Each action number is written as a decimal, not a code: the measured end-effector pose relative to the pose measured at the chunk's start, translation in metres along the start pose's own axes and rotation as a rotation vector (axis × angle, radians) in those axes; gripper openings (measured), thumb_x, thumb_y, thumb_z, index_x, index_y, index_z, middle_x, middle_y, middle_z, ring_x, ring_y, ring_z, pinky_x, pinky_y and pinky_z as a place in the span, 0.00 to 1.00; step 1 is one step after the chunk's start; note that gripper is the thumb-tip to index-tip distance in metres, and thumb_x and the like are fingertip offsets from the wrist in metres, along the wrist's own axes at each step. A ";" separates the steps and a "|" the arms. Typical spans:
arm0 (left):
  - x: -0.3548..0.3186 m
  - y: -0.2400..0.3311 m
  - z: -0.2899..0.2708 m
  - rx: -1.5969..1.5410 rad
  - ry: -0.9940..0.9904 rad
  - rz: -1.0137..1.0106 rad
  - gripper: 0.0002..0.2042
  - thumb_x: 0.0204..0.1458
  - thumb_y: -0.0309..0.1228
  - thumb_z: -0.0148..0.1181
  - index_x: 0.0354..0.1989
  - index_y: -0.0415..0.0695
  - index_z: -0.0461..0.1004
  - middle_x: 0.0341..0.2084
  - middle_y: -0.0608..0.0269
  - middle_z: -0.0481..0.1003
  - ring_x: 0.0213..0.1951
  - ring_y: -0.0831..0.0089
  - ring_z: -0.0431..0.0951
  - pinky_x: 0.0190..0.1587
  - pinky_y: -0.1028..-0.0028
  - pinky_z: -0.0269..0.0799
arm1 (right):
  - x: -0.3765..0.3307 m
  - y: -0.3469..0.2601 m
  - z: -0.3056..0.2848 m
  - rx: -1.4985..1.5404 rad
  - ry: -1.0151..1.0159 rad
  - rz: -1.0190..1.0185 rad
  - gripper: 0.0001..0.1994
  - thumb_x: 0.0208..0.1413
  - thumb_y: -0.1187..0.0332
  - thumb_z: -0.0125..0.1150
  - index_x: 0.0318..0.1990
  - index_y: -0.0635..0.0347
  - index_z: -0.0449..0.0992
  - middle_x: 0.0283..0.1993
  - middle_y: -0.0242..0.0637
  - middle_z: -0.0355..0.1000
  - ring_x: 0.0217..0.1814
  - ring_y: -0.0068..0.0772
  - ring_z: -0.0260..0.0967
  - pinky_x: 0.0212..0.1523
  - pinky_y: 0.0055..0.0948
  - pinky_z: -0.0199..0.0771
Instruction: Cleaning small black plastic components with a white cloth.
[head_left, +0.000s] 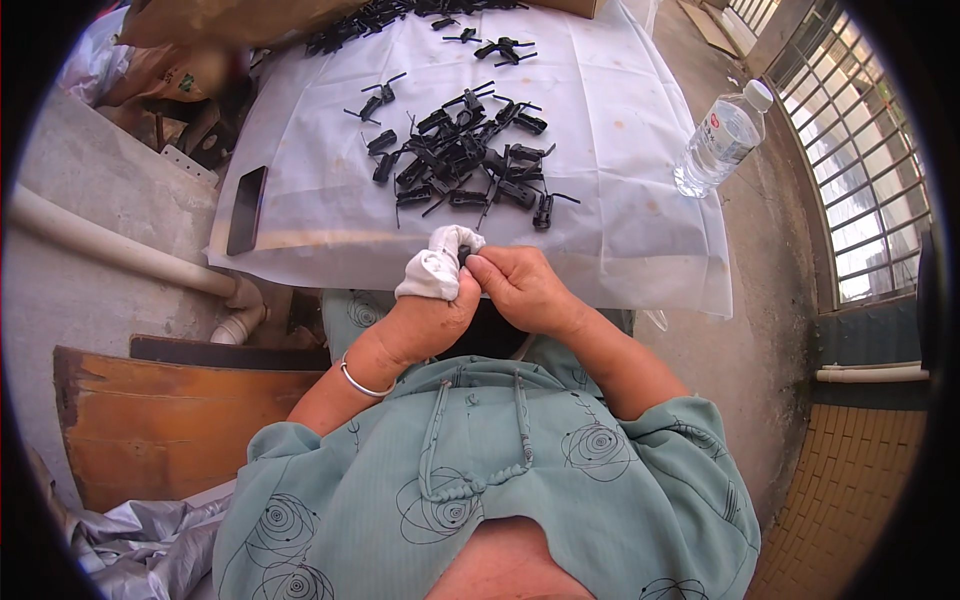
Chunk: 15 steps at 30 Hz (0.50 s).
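Note:
My left hand [432, 300] has white cloth wrapped over its fingers and pinches a small black plastic part [464, 256]. My right hand [520, 285] presses against the same part from the right, fingers closed on it. Both hands hover at the near edge of a table covered with a white sheet [610, 170]. Just beyond them lies a heap of several black plastic clips [465, 160]. More of these black clips [380, 18] are piled at the far edge of the sheet.
A black phone [246, 210] lies on the sheet's left edge. A clear water bottle [722, 138] stands at the right. A white pipe [120, 250] and wooden boards [170, 410] are at left; a metal window grille [860, 150] is at right.

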<state>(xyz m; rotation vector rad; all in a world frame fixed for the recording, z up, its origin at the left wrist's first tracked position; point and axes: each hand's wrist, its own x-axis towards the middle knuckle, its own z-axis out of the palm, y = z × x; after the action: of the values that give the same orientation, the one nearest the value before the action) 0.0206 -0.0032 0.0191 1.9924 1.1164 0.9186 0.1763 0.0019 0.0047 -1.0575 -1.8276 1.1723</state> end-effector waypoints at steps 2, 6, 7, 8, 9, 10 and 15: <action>-0.003 -0.001 0.001 0.009 -0.032 -0.001 0.13 0.48 0.22 0.42 0.43 0.38 0.61 0.32 0.60 0.66 0.32 0.74 0.67 0.37 0.74 0.66 | -0.005 0.005 0.004 0.018 0.028 0.038 0.13 0.59 0.66 0.48 0.27 0.66 0.68 0.19 0.36 0.63 0.23 0.21 0.55 0.25 0.26 0.61; -0.001 -0.009 0.007 -0.334 -0.048 -0.124 0.13 0.48 0.22 0.42 0.43 0.37 0.60 0.33 0.59 0.65 0.34 0.72 0.66 0.39 0.76 0.65 | -0.011 0.001 -0.002 0.230 0.006 0.010 0.13 0.59 0.66 0.47 0.26 0.66 0.67 0.19 0.40 0.61 0.22 0.21 0.54 0.25 0.27 0.61; -0.002 -0.008 0.006 -0.332 -0.047 -0.127 0.13 0.48 0.22 0.42 0.43 0.37 0.60 0.33 0.59 0.65 0.34 0.72 0.66 0.39 0.76 0.65 | -0.010 -0.003 -0.004 0.273 0.001 0.004 0.13 0.59 0.66 0.47 0.26 0.65 0.67 0.19 0.41 0.60 0.22 0.22 0.54 0.25 0.28 0.60; -0.001 0.002 0.003 -0.300 -0.078 -0.172 0.13 0.48 0.22 0.42 0.43 0.36 0.60 0.32 0.57 0.66 0.34 0.70 0.66 0.40 0.75 0.65 | -0.010 0.000 -0.004 0.274 0.003 0.007 0.13 0.59 0.66 0.47 0.26 0.65 0.67 0.19 0.41 0.60 0.22 0.22 0.54 0.25 0.28 0.60; 0.000 0.007 0.002 -0.268 -0.109 -0.216 0.13 0.47 0.23 0.42 0.43 0.36 0.60 0.32 0.56 0.66 0.34 0.67 0.67 0.41 0.74 0.65 | -0.008 0.004 -0.002 0.199 0.029 -0.017 0.12 0.58 0.67 0.47 0.26 0.65 0.67 0.19 0.41 0.61 0.21 0.24 0.54 0.25 0.28 0.60; -0.001 0.006 0.004 -0.270 -0.113 -0.217 0.13 0.47 0.23 0.42 0.43 0.36 0.60 0.32 0.56 0.66 0.34 0.67 0.67 0.41 0.74 0.65 | -0.007 0.007 -0.001 0.123 0.055 -0.041 0.12 0.58 0.67 0.47 0.26 0.65 0.67 0.19 0.41 0.61 0.21 0.27 0.54 0.25 0.29 0.60; -0.003 -0.005 0.010 0.037 -0.024 0.009 0.12 0.47 0.23 0.43 0.42 0.36 0.62 0.31 0.56 0.67 0.33 0.67 0.68 0.39 0.73 0.66 | -0.008 0.012 0.013 0.000 0.170 -0.113 0.11 0.57 0.69 0.48 0.25 0.65 0.66 0.19 0.44 0.61 0.20 0.37 0.56 0.24 0.31 0.60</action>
<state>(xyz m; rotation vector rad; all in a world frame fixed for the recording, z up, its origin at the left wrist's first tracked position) 0.0260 -0.0055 0.0086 2.0346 1.1191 0.8820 0.1712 -0.0070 -0.0122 -1.0081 -1.7310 0.9852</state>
